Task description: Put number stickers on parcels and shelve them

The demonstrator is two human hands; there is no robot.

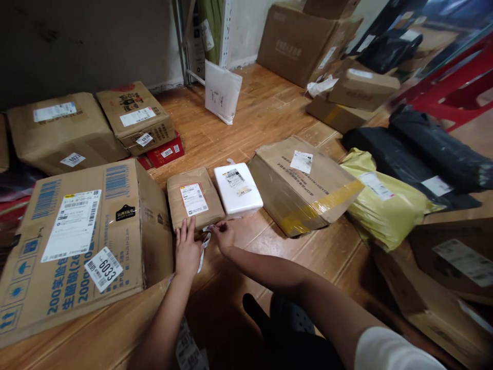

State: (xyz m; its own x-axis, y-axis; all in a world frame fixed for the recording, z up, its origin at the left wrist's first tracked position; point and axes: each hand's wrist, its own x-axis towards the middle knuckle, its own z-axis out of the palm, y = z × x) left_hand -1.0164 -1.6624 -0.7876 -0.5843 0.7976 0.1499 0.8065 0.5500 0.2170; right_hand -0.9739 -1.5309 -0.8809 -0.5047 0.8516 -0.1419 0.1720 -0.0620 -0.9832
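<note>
My left hand (188, 252) rests with its fingers stretched out against the near edge of a small brown parcel (175, 198), which has a white and orange shipping label on top. At that parcel's near right corner, my right hand (224, 237) pinches the end of a white strip of labels (205, 247). The strip hangs down between my two hands, and its lower part is hidden by my left hand and forearm. Beside the brown parcel lies a white wrapped parcel (248, 187) with a printed label, close to my right hand.
A large carton (127, 226) labelled 6033 stands left; more cartons (92, 136) sit behind it. To the right are a taped carton (285, 180), a yellow bag (396, 216) and black parcels (396, 149). A white packet (223, 92) leans by the metal rack (226, 33).
</note>
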